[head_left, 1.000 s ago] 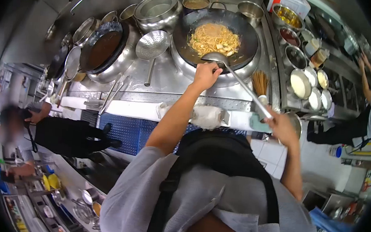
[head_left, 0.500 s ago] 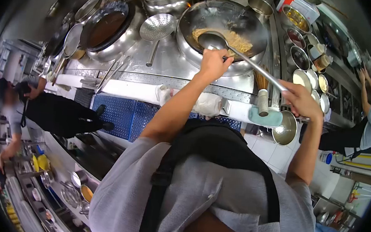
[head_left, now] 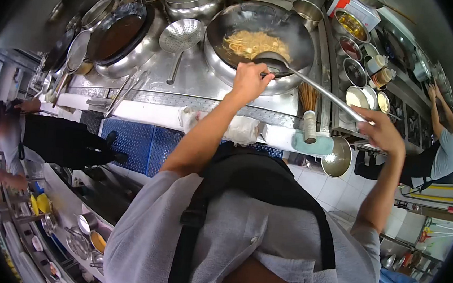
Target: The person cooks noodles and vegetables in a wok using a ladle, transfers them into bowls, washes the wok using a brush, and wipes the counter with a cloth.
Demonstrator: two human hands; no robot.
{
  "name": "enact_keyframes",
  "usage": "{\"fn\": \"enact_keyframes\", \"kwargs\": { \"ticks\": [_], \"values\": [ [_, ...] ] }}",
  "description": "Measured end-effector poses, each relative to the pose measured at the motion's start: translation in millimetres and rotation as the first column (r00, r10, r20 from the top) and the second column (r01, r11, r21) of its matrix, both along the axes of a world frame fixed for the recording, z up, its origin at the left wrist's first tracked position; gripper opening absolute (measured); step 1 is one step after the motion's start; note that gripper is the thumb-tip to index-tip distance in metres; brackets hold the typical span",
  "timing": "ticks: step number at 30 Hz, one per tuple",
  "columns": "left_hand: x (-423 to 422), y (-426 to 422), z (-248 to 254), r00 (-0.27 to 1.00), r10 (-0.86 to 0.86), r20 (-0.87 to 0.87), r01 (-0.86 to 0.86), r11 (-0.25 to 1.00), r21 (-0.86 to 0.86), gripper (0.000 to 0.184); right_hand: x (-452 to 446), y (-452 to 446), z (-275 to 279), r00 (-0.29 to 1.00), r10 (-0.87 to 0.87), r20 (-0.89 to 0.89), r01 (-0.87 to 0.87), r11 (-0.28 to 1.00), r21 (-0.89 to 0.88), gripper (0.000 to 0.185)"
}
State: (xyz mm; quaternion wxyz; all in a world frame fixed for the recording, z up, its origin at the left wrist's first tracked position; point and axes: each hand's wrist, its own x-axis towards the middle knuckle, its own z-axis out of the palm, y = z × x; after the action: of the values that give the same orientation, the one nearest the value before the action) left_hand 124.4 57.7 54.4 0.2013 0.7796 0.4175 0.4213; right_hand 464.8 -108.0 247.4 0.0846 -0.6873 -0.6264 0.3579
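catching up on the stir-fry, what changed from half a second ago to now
The ladle's bowl has swung right, from over the noodles toward the near side of the wok; the right hand, on its handle, has drawn further right. The left hand stays at the rim.

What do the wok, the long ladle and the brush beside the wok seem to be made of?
Wok: probably iron or steel, with a dark, blackened inside. Ladle: metal, perhaps stainless steel; its smooth grey shaft catches bright glints. Brush: its tan, stiff-looking strands suggest bamboo or another plant fibre; its pale grip I can't identify.
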Motion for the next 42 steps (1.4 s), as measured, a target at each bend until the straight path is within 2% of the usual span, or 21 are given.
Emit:
{"fn": "enact_keyframes", "kwargs": {
  "ticks": [1,2,4,7,10,14,16,19,20,21,23,24,26,30,31,32,34,36,38,41,42],
  "values": [
    [8,4,-15,0.999,0.033,-0.023,-0.033,0.999,0.02,0.015,-1,8,-24,0.997,0.009,0.074,-0.012,0.999,0.036,0.055],
    [9,-5,-25,0.999,0.028,-0.022,-0.026,0.998,0.065,0.013,7,18,-68,0.978,0.149,0.148,-0.188,0.932,0.309,0.057],
    [-4,-48,-32,1.0,0.013,-0.029,-0.009,0.993,0.115,0.013,-29,27,-82,0.989,-0.067,0.131,0.039,0.977,0.21,0.056],
    [-31,-100,14,0.995,-0.056,-0.084,0.056,0.998,-0.011,0.016,-16,20,-84,0.997,0.001,0.076,-0.029,0.932,0.361,0.054],
    [-24,-56,49,0.997,-0.043,-0.068,0.053,0.986,0.159,0.017,-23,19,-20,0.974,0.035,0.225,-0.074,0.983,0.167,0.052],
    [10,-5,1,0.998,0.039,-0.039,-0.036,0.997,0.067,0.017,-35,58,-43,0.935,0.098,0.342,-0.18,0.96,0.217,0.048],
    [10,-22,-31,0.999,0.043,-0.029,-0.036,0.977,0.212,0.015,-22,69,-112,0.986,0.074,0.149,-0.138,0.866,0.482,0.048],
    [-22,-95,-17,0.997,-0.017,-0.07,0.023,0.996,0.092,0.014,-46,42,-64,0.995,-0.059,0.085,0.032,0.956,0.293,0.05],
    [-30,-109,-1,0.995,-0.052,-0.082,0.051,0.999,-0.003,0.015,-20,34,-73,0.996,0.04,0.077,-0.071,0.878,0.473,0.049],
    [-32,-107,11,0.995,-0.063,-0.079,0.069,0.995,0.075,0.014,-22,19,-29,0.992,0.011,0.126,-0.054,0.939,0.34,0.049],
    [-27,-71,33,0.994,-0.061,-0.09,0.069,0.993,0.098,0.014,-9,-1,20,0.995,-0.102,0.01,0.1,0.988,0.12,0.052],
    [-23,-48,41,0.995,-0.051,-0.089,0.061,0.992,0.112,0.013,20,-4,11,0.999,0.039,-0.018,-0.035,0.978,0.204,0.052],
    [-5,-7,24,0.998,-0.07,-0.005,0.07,0.996,0.053,0.014,6,-3,34,0.994,-0.061,0.09,0.061,0.998,0.007,0.053],
    [18,-7,-25,0.998,0.051,-0.021,-0.049,0.994,0.096,0.014,5,30,-74,0.909,0.01,0.416,-0.201,0.887,0.416,0.052],
    [10,-26,-28,0.999,0.046,-0.005,-0.045,0.994,0.095,0.014,4,38,-105,0.955,-0.028,0.296,-0.133,0.849,0.512,0.053],
    [0,-41,-40,0.999,0.042,-0.021,-0.039,0.989,0.145,0.014,-10,36,-106,0.976,-0.097,0.194,-0.003,0.889,0.458,0.054],
    [-22,-82,-19,0.998,-0.012,-0.066,0.014,0.999,0.031,0.013,-21,18,-118,0.975,-0.207,-0.085,0.224,0.881,0.416,0.05],
    [-27,-72,1,0.998,-0.056,-0.028,0.06,0.98,0.188,0.012,-40,0,-131,0.894,-0.318,-0.314,0.421,0.837,0.35,0.048],
    [-21,-39,4,0.998,-0.014,-0.054,0.02,0.994,0.107,0.012,-63,-5,-164,0.798,-0.341,-0.498,0.529,0.792,0.306,0.045],
    [-10,24,-36,0.999,-0.051,-0.004,0.051,0.999,0.0,0.014,-89,14,-263,0.923,-0.306,-0.232,0.38,0.817,0.434,0.045],
    [-6,40,-49,0.997,-0.076,0.027,0.075,0.996,0.038,0.015,-101,12,-293,0.912,-0.276,-0.304,0.398,0.774,0.492,0.046]
  ]
}}
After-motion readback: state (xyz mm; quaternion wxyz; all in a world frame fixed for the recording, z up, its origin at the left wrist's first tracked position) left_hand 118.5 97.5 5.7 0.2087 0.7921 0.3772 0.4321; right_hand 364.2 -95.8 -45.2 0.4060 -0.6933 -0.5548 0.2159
